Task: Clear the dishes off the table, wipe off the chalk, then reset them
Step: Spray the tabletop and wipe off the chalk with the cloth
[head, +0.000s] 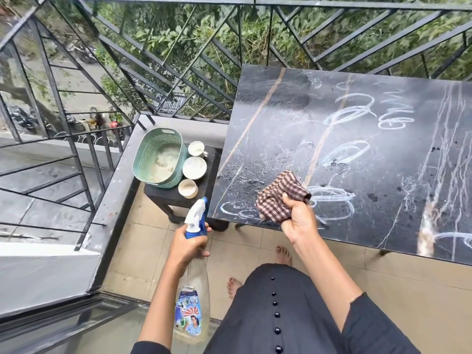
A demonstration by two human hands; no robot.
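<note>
**A:** What is showing on the big dark bench (281, 111)?

**B:** White chalk loops (350, 111) are sprawling across its middle and near edge. The far-left corner is looking smeared.

**A:** Where are the dishes standing?

**B:** Off the bench, on a low dark stool (163, 199) to its left. A green basket (143, 159) is sitting there, with three white dishes (194, 167) lining up just beside it.

**A:** What is the left grip (186, 247) doing?

**B:** It is clenching the neck of a spray bottle (192, 302), with the nozzle pointing up toward the bench and the bottle hanging over the floor tiles.

**A:** And the right grip (298, 218)?

**B:** It is bunching a checked cloth (278, 198) and holding it at the bench's near-left part, beside a chalk loop.
</note>
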